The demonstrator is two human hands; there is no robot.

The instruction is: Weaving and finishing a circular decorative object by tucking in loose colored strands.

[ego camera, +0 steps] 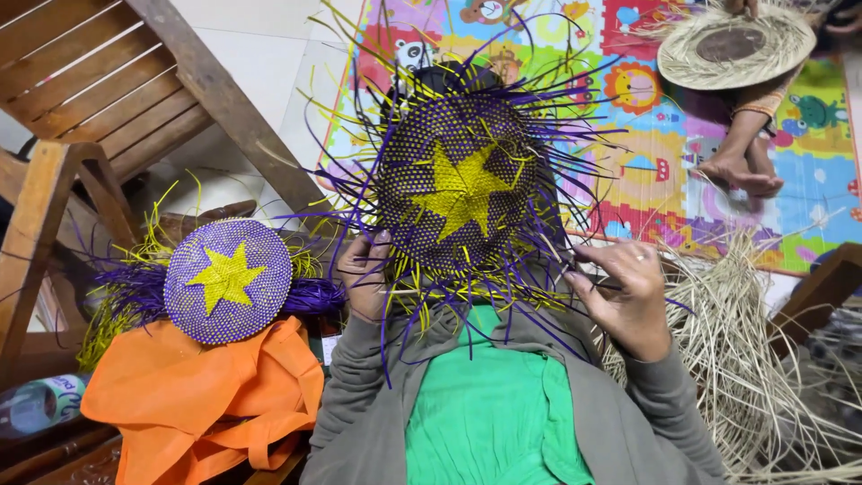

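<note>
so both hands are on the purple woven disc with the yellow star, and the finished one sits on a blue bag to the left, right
Not quite: the bag is orange, not blue, as the head view shows. The finished disc does rest on it, and the left hand and right hand hold the purple woven disc.

The left hand (362, 274) is partly hidden behind the purple disc (458, 184) and its loose strands, so its fingertips and grip cannot be made out, and the disc also covers what lies under it on the mat (808, 180). The other person is cut off by the top edge, with only a foot (741, 171) and part of a straw disc (732, 45) showing. The bottle (36, 404) runs off the left edge, and the orange bag (197, 395) hides whatever it rests on.
</note>
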